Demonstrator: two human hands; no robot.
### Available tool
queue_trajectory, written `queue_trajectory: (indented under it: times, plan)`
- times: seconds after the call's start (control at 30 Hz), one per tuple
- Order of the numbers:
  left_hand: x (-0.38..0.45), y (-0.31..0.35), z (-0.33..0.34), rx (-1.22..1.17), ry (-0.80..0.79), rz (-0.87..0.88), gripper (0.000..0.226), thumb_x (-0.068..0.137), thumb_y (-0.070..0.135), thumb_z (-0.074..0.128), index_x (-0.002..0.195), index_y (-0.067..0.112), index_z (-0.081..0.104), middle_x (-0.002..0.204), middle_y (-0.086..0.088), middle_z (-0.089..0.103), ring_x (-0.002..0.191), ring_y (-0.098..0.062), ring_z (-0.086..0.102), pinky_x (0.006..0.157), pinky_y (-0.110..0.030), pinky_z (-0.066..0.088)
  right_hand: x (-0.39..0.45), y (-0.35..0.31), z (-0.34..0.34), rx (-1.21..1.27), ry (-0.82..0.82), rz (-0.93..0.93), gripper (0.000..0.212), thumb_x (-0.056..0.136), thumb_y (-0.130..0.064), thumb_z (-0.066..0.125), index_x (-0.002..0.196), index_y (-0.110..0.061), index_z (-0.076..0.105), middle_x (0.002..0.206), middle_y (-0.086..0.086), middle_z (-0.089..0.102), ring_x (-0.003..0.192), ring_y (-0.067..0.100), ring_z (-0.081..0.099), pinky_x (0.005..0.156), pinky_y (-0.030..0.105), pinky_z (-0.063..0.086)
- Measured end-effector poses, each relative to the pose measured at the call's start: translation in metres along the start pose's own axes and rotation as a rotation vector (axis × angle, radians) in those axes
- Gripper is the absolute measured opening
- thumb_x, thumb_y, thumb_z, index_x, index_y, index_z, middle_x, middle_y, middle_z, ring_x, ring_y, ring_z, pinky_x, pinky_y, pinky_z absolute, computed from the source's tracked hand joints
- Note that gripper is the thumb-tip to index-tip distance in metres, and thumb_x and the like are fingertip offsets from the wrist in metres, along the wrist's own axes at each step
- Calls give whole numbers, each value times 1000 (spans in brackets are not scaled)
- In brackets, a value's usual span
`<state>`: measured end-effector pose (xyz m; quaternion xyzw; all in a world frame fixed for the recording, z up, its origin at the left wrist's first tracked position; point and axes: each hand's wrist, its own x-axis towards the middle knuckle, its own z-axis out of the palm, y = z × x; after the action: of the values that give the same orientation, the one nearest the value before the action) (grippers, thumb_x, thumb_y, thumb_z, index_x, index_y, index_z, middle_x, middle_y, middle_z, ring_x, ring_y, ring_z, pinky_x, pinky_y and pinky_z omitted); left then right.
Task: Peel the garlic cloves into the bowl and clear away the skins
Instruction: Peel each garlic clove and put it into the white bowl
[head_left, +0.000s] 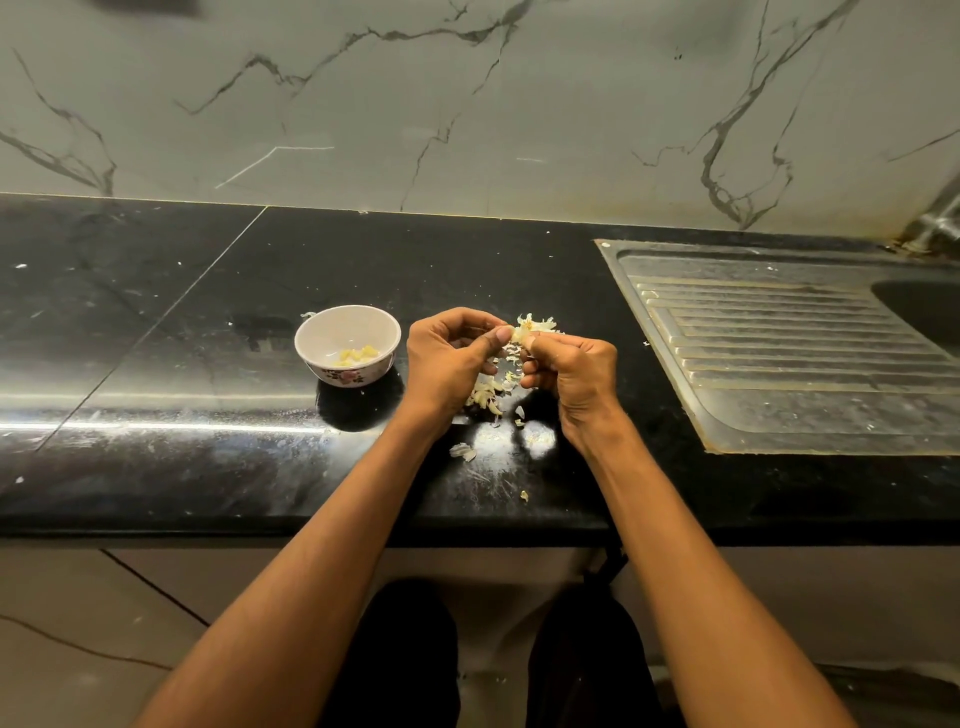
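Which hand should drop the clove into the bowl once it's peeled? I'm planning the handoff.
Probably the left hand: it is right beside the bowl, while the right hand is farther away, toward the sink. Both pinch the garlic clove now.

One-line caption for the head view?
Both hands pinch a garlic clove above scattered skins, beside a bowl of peeled cloves.

Your bowl (347, 344) sits on the counter (156, 322), left of your left hand (451, 351), with peeled cloves (357, 355) in it. Your right hand (571, 371) is just beside the left, both above the skins (485, 395) scattered on the counter. The draining board (789, 343) lies well apart to your right, against the wall (467, 104).
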<state>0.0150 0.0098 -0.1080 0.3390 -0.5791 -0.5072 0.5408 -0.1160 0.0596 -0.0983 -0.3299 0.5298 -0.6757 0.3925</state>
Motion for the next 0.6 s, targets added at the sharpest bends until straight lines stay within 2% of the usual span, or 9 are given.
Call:
queue_trajectory:
  times: [0.2, 0.37, 0.6]
  plan:
    - [0, -1, 0, 29, -58, -23, 13, 96, 3, 68, 101, -4, 76, 86, -23, 75, 71, -18, 70, 61, -24, 58, 1, 2, 1, -9, -9, -5, 8, 85, 6, 71, 81, 13, 73, 60, 9, 64, 50, 13, 55, 45, 23, 48]
    - [0, -1, -1, 43, -83, -27, 12, 89, 3, 76, 100, -2, 77, 91, -16, 78, 74, -18, 72, 64, -27, 59, 1, 2, 0, -22, -41, -25, 13, 86, 6, 70, 73, 5, 73, 59, 5, 65, 50, 11, 54, 45, 23, 48]
    - [0, 1, -2, 1, -79, -57, 11, 89, -5, 72, 99, -3, 76, 85, -17, 76, 68, -15, 70, 64, -22, 58, 0, 3, 1, -32, -26, -17, 9, 85, 8, 69, 78, 12, 73, 63, 11, 65, 50, 12, 54, 45, 24, 47]
